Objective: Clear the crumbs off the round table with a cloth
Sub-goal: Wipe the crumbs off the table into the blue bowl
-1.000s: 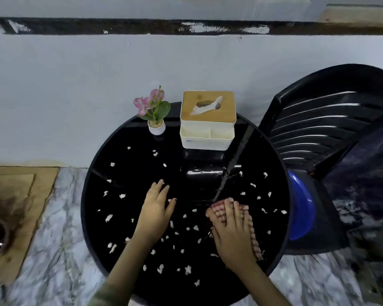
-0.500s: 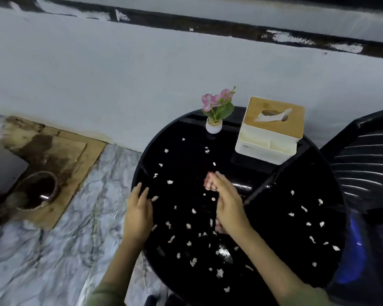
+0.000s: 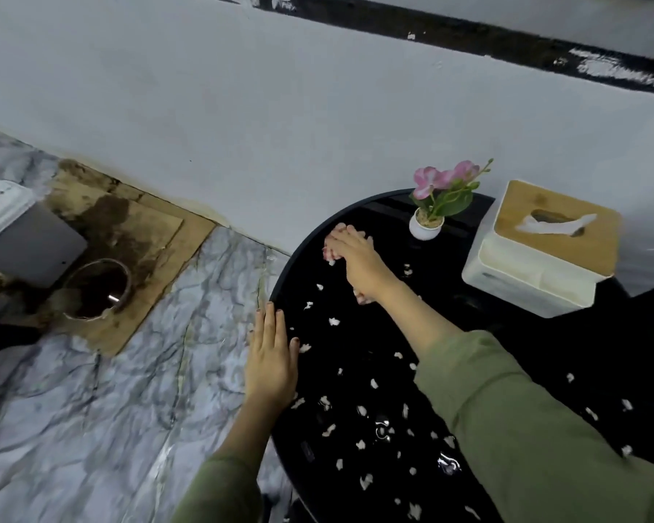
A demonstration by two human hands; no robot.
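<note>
The round black glossy table (image 3: 299, 254) fills the lower right, strewn with several white crumbs (image 3: 333, 321). My right hand (image 3: 357, 258) reaches across to the far left rim and presses a pink checked cloth (image 3: 332, 251) flat on the tabletop; most of the cloth is hidden under the palm, with a bit showing near the wrist. My left hand (image 3: 274, 356) lies flat with fingers together at the table's left edge, partly over the rim, holding nothing.
A small white pot with pink flowers (image 3: 427, 222) stands just right of the cloth. A white tissue box with a wooden lid (image 3: 544, 251) sits further right. A marble floor (image 3: 110, 390) lies on the left, with a brown mat and a round hole (image 3: 99, 288).
My right hand has slid the cloth from the table's middle to its far left rim. My left hand has moved out to the left edge. The camera has swung left.
</note>
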